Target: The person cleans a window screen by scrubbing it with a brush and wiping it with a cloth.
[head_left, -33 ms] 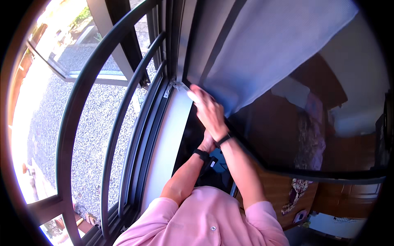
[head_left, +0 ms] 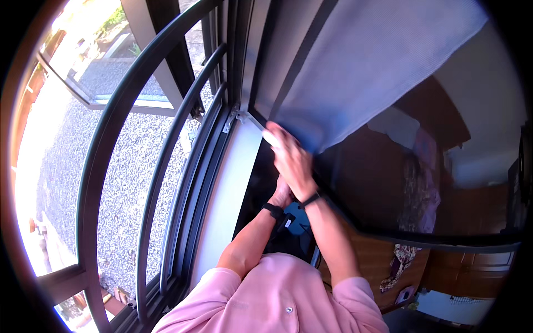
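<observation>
Right hand [head_left: 290,158]: fingers closed on lower corner of mesh screen [head_left: 366,66], pressed at window frame [head_left: 247,66] edge. Left hand [head_left: 282,195]: tucked behind right wrist, finger state cannot be told. Railing [head_left: 111,144] close outside; open gravel [head_left: 66,166] below. White sill [head_left: 230,188] just beside hands.

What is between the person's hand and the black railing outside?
In the head view, a white sill and dark window tracks lie between the right hand on the mesh screen and the railing.
</observation>
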`<act>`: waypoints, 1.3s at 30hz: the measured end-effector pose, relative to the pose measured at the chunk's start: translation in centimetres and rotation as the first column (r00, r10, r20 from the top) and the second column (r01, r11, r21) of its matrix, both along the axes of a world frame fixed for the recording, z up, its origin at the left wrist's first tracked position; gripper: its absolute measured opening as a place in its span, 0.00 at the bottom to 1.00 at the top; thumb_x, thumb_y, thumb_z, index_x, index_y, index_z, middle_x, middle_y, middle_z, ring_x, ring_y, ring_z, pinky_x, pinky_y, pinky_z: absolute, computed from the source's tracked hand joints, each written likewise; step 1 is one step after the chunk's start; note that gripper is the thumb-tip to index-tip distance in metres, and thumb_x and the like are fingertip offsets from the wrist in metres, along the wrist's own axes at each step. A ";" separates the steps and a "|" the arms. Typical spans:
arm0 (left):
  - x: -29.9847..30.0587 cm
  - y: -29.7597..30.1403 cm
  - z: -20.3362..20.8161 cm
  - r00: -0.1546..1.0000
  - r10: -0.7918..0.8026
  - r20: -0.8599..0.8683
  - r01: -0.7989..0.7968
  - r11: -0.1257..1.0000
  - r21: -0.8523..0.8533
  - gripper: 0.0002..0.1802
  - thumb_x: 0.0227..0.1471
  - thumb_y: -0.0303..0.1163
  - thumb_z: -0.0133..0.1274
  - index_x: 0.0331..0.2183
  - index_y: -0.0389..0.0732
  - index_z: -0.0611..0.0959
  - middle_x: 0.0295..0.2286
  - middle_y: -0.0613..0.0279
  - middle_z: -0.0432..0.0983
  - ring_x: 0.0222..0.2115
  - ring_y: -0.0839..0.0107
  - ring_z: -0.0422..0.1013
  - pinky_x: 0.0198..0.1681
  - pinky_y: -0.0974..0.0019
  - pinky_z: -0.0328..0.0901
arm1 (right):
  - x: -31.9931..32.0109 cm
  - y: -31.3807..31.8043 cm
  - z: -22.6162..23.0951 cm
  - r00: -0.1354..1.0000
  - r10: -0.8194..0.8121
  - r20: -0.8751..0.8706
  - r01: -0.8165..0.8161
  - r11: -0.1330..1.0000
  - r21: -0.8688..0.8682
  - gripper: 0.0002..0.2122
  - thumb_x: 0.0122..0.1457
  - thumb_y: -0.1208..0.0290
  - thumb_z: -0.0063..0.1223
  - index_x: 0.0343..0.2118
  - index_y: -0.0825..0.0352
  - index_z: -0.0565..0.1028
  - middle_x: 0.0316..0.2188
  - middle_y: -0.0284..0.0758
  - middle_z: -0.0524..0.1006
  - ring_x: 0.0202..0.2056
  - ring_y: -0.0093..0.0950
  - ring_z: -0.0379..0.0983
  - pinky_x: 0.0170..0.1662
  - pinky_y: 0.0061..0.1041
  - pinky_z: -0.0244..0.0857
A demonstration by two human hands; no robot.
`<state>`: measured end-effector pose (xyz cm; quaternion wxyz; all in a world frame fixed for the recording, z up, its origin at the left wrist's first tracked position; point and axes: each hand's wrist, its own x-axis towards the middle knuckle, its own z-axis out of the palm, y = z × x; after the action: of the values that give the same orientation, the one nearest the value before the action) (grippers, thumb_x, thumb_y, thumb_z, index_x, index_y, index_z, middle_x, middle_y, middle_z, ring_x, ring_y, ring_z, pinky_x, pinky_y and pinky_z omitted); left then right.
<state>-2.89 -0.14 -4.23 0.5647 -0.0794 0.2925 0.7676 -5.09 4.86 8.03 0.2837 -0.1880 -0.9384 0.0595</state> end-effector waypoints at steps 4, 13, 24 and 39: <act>-1.6 -1.0 1.0 0.983 -0.159 -0.091 0.149 0.983 -0.109 0.32 0.64 0.63 0.37 0.42 0.43 0.78 0.27 0.63 0.78 0.22 0.70 0.75 0.21 0.69 0.69 | 12.5 -2.7 2.0 0.981 -0.172 0.090 0.165 0.983 0.078 0.24 0.58 0.71 0.61 0.58 0.57 0.71 0.41 0.38 0.80 0.31 0.35 0.81 0.31 0.32 0.77; -1.1 -1.0 3.8 0.971 -0.232 -0.050 0.226 0.968 -0.105 0.33 0.63 0.64 0.38 0.45 0.43 0.77 0.31 0.60 0.79 0.25 0.65 0.76 0.25 0.62 0.71 | 8.5 -0.2 -0.1 0.989 -0.109 -0.096 0.129 0.966 0.226 0.22 0.59 0.69 0.62 0.56 0.65 0.71 0.41 0.39 0.80 0.33 0.34 0.82 0.31 0.29 0.78; -1.0 -1.0 2.3 0.997 -0.065 -0.047 0.058 0.990 -0.129 0.20 0.65 0.53 0.45 0.41 0.48 0.79 0.30 0.70 0.79 0.29 0.72 0.75 0.33 0.63 0.71 | 1.4 -0.6 0.2 0.995 0.088 -0.046 -0.087 0.996 0.038 0.32 0.54 0.82 0.55 0.63 0.61 0.62 0.48 0.44 0.76 0.43 0.43 0.79 0.40 0.35 0.78; -1.8 -1.7 2.3 0.976 -0.219 -0.008 0.219 0.975 -0.029 0.33 0.63 0.65 0.34 0.44 0.46 0.76 0.22 0.65 0.73 0.13 0.72 0.69 0.14 0.70 0.63 | 39.5 -6.6 -2.4 0.950 -0.269 0.158 0.127 -0.131 -0.983 0.26 0.51 0.78 0.62 0.54 0.72 0.68 0.34 0.34 0.76 0.23 0.18 0.71 0.24 0.18 0.65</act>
<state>-4.65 -1.88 -1.88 0.6431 -0.0503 0.3133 0.6969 34.37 -1.72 5.67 0.1024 -0.4711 -0.5309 0.6970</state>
